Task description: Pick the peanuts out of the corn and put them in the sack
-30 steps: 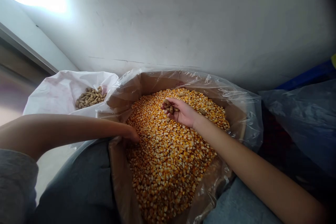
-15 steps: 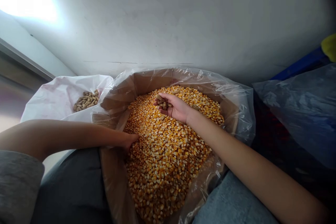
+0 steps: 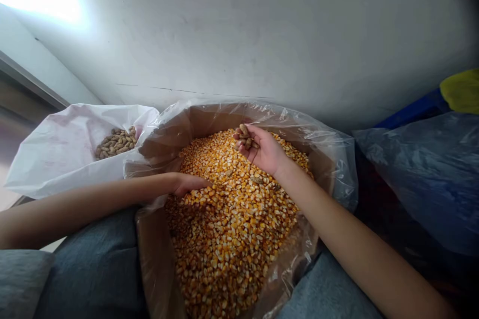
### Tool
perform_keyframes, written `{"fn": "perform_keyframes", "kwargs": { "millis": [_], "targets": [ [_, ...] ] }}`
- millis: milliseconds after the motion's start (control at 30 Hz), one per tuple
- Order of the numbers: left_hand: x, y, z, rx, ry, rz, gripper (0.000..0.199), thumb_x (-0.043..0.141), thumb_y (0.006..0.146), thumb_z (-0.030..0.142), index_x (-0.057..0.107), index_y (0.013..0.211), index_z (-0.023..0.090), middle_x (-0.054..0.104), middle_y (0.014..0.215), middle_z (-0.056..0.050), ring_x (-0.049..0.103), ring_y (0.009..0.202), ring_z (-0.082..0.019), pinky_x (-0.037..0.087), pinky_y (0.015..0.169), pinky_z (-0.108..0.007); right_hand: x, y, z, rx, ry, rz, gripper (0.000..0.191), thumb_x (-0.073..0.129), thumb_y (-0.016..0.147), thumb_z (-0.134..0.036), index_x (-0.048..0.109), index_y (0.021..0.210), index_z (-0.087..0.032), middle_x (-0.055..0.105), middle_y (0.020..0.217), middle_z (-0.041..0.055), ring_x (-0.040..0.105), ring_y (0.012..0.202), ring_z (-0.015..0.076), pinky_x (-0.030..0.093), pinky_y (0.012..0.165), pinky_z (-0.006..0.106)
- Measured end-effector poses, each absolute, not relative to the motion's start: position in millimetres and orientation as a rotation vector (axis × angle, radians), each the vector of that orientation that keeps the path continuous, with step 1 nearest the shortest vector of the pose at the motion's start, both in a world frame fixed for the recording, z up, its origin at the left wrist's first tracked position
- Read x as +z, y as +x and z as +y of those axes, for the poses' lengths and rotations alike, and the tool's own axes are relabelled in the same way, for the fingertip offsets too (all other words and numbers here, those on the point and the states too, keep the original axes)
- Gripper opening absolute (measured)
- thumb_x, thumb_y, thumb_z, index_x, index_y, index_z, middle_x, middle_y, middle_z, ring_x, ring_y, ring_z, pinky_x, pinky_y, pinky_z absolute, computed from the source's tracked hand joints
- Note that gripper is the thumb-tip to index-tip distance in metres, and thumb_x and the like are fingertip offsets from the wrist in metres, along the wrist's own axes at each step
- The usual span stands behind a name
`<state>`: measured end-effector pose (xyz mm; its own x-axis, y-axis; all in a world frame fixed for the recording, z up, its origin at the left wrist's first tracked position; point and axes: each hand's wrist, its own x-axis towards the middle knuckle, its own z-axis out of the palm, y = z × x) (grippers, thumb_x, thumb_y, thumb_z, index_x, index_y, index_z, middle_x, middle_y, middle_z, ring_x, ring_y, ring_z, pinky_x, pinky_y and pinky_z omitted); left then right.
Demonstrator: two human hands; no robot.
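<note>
A heap of yellow corn kernels (image 3: pixel 232 239) fills a cardboard box lined with clear plastic (image 3: pixel 333 159). Over the back of the heap, my right hand (image 3: pixel 267 152) is turned palm up, fingers curled round several unshelled peanuts (image 3: pixel 245 137). My left hand (image 3: pixel 187 184) is at the left side of the corn, cupped with a mound of kernels on it; its fingers are buried and only the thumb side shows. Between the hands, a loose peanut (image 3: pixel 256 180) lies on the corn, with another (image 3: pixel 228 173) to its left.
Left of the box stands a white sack (image 3: pixel 48 149) with a pile of peanuts (image 3: pixel 117 143) in it. A pale wall (image 3: pixel 239 30) rises behind. To the right are a clear plastic bag (image 3: pixel 422 174), a blue edge (image 3: pixel 415 109) and something yellow (image 3: pixel 462 90). My legs flank the box.
My right hand, still holding the peanuts, has moved slightly right and up. My left hand has moved right and up through the corn, lifting kernels. A peanut on the corn shows more plainly.
</note>
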<state>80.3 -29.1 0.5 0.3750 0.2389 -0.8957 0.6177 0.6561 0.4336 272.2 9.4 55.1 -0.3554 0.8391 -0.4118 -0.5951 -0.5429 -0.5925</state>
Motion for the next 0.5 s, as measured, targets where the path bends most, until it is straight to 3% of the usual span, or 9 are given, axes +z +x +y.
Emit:
{"fn": "perform_keyframes", "kwargs": {
  "millis": [133,267,367,500],
  "targets": [
    [30.3,93.4,-16.9,-0.076,0.69,1.182,0.023,0.056,0.064,0.038,0.058,0.07,0.016,0.058,0.059,0.0,0.049,0.046,-0.009,0.039,0.041,-0.02,54.9,274.9,11.4,1.921,-0.846,-0.368,0.016,0.043,0.077,-0.019,0.056,0.071,-0.012,0.06,0.06,0.0026,0.055,0.051,0.0071,0.048,0.044,0.015],
    [47.5,104.6,-6.1,0.403,0.611,1.045,0.014,0.05,0.073,0.026,0.056,0.081,0.015,0.059,0.074,-0.002,0.054,0.065,-0.01,0.044,0.059,-0.021,53.7,274.7,12.2,1.91,-0.862,-0.373,0.016,0.043,0.077,-0.019,0.056,0.072,-0.011,0.061,0.06,0.003,0.053,0.047,0.0067,0.048,0.043,0.016],
    [51.2,108.2,-2.0,0.637,0.513,0.915,0.02,0.043,0.077,0.03,0.053,0.087,0.015,0.056,0.081,-0.003,0.053,0.074,-0.011,0.044,0.071,-0.027,52.8,275.1,12.9,1.87,-0.886,-0.36,0.017,0.043,0.077,-0.019,0.056,0.072,-0.011,0.06,0.059,0.0031,0.052,0.046,0.0067,0.047,0.042,0.016],
    [51.9,105.9,-0.4,0.678,0.506,0.833,0.033,0.038,0.077,0.041,0.05,0.097,0.018,0.054,0.091,-0.004,0.052,0.077,-0.012,0.043,0.072,-0.028,50.2,276.3,14.7,1.813,-0.884,-0.345,0.016,0.043,0.076,-0.02,0.056,0.073,-0.011,0.061,0.061,0.0034,0.052,0.047,0.0069,0.047,0.043,0.016]
  ]
}}
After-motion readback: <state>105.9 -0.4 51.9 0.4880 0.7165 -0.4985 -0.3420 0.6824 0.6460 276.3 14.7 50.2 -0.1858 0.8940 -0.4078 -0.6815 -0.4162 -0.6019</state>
